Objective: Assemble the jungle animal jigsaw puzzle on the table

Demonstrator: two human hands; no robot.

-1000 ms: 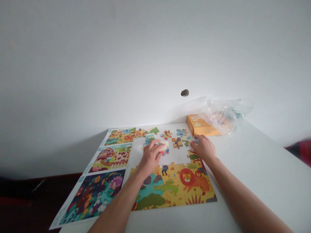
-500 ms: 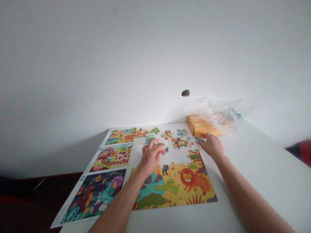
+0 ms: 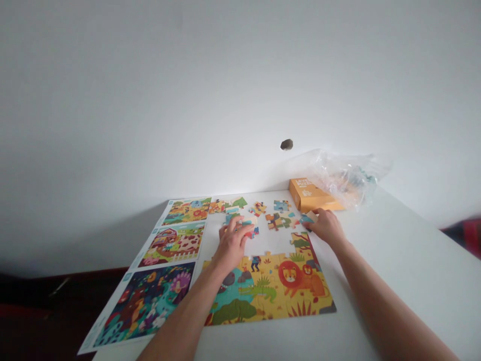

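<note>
My left hand (image 3: pixel 232 241) is closed on a pale puzzle piece (image 3: pixel 250 220), over other loose pieces. My right hand (image 3: pixel 327 226) pinches a blue and white puzzle piece (image 3: pixel 308 217) by its right side, just in front of the orange box. Between the hands lie several loose puzzle pieces (image 3: pixel 277 221), some touching. Nearer to me is a joined part of the jigsaw puzzle (image 3: pixel 278 288) with a lion, a crocodile and a pond. Its right edge reaches farther back than its middle. My left forearm hides part of its left side.
A sheet with three printed pictures (image 3: pixel 171 244) lies along the table's left side. At the back right stands an orange puzzle box (image 3: pixel 313 195), with a clear plastic bag (image 3: pixel 349 183) resting against it. A white wall (image 3: pixel 233 100) with a hole rises behind the table.
My right hand has raised and tilted the blue and white piece, so more of it shows. My left hand has barely moved, and the joined puzzle is unchanged.
</note>
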